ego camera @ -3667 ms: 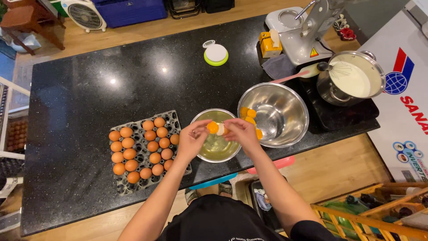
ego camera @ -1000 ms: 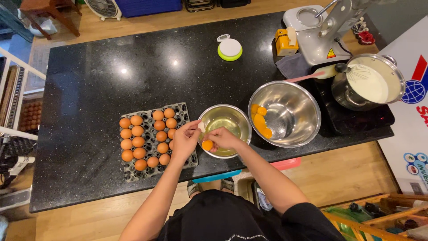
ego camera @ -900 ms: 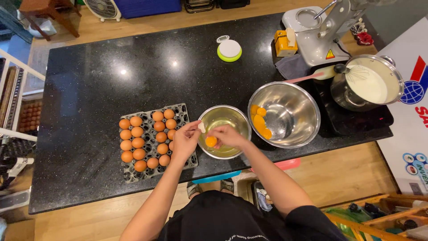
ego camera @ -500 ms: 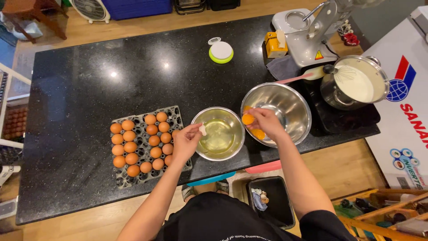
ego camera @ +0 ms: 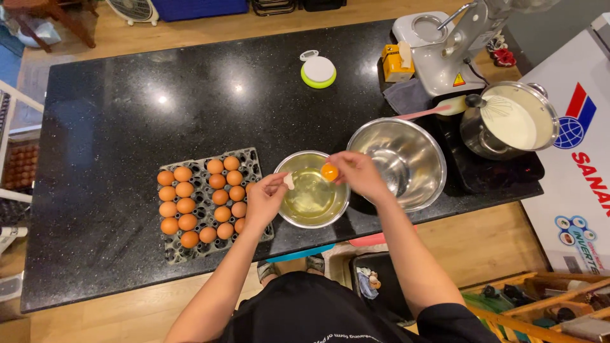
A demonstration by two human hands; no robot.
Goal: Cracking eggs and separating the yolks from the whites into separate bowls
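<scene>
Right hand (ego camera: 359, 174) closed around an eggshell half carrying a round orange yolk (ego camera: 329, 171); fingers curled, yolk showing at the fingertips, held above the right rim of the small steel bowl of clear egg white (ego camera: 312, 198). Left hand (ego camera: 265, 197) pinches a pale eggshell piece (ego camera: 289, 181) between thumb and fingertips, over the left rim of the same bowl; the two hands sit apart with the bowl between and below them. Just right of the right hand: large empty-looking stainless steel mixing bowl (ego camera: 399, 162); whether it holds anything behind the hand, cannot tell. Just left of the left hand: dark grey egg tray with brown eggs (ego camera: 202, 202), its right edge under the left wrist. All rest on the black speckled stone worktop (ego camera: 159, 108). Beyond the right hand, well apart: steel pot of white batter with a whisk (ego camera: 511, 119) and a white stand mixer (ego camera: 445, 51).
</scene>
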